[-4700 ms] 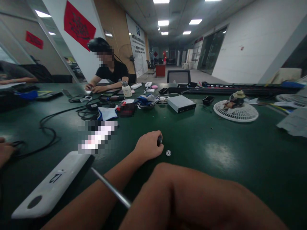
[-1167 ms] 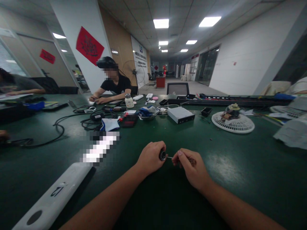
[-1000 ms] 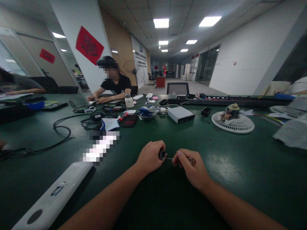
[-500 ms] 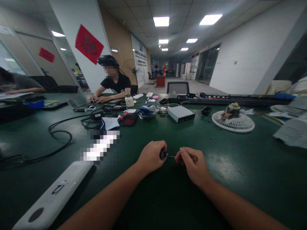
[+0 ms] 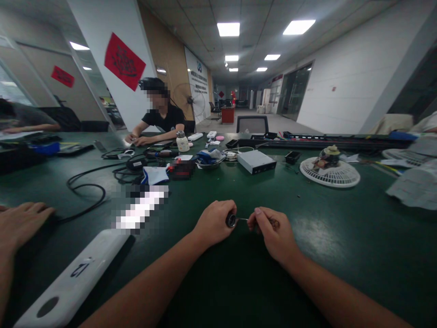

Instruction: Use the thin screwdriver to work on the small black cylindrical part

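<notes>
My left hand (image 5: 215, 222) is closed round a small black round part (image 5: 231, 221) with a ring-shaped end that faces me. Its fingers curl behind the part, so the rest of it is hidden. Just to the right, my right hand (image 5: 271, 230) is closed on a thin metal-shafted tool (image 5: 242, 219). Its shaft points left at the black part; I cannot tell whether the tip touches it. Something brownish, perhaps the tool's handle, shows within the right palm. Both hands are low over the dark green table (image 5: 221, 282).
A white device (image 5: 64, 282) with a bright screen lies left of my forearm. Another person's hand (image 5: 23, 223) rests at the left edge near black cables (image 5: 85, 182). Farther back are a grey drive box (image 5: 256, 161), a white fan grille (image 5: 329, 173), a bottle (image 5: 182, 142) and a seated person (image 5: 163, 114).
Another person's hand has come in at the left edge. My two hands stay almost in place, and the black part's ringed end has turned slightly. The whole view has shifted a little.
</notes>
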`<state>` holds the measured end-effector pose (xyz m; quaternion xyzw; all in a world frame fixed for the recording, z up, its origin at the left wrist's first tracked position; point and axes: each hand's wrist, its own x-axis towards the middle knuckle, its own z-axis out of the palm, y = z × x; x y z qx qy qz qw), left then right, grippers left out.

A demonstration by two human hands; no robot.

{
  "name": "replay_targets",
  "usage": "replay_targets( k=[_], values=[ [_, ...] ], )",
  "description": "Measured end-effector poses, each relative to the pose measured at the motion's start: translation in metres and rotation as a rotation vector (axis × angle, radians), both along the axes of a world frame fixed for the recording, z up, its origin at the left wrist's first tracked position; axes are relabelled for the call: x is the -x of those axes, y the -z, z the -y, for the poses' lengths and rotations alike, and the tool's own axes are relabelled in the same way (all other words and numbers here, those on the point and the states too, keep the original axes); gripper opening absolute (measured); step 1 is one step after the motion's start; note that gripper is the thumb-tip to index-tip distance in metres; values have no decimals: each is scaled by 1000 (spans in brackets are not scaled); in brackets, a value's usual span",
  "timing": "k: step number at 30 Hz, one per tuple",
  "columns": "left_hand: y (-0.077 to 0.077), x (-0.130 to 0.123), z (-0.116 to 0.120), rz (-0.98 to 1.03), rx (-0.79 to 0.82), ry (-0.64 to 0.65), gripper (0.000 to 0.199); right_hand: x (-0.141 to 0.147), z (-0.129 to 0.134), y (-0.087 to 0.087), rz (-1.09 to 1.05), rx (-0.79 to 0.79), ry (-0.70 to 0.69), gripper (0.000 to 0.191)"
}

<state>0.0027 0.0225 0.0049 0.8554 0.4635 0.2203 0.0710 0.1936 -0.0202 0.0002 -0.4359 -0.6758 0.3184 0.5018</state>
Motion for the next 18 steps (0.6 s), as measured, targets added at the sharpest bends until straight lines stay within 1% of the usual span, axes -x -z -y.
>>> replay_targets(
  k=[5, 7, 11, 13, 15, 17, 18],
  values=[
    [-1, 0, 0, -1, -2, -3, 10, 1, 1, -2, 17, -11, -124, 40],
    [-1, -1, 1, -7, 6, 2, 10, 1, 1, -1, 26, -4, -102, 42],
    [-1, -1, 1, -7, 3, 11, 10, 0, 1, 0, 25, -8, -11, 41],
    [-1, 0, 1, 0, 1, 14, 11, 0, 1, 0, 31, -25, -31, 39],
    [0, 0, 1, 7, -2, 13, 11, 0, 2, -1, 33, -31, -89, 38],
    [1, 1, 0, 11, -5, 13, 11, 1, 2, -2, 32, -24, -132, 39],
    [1, 1, 0, 11, -7, 13, 11, 1, 2, -2, 33, -18, -131, 40]
  ],
)
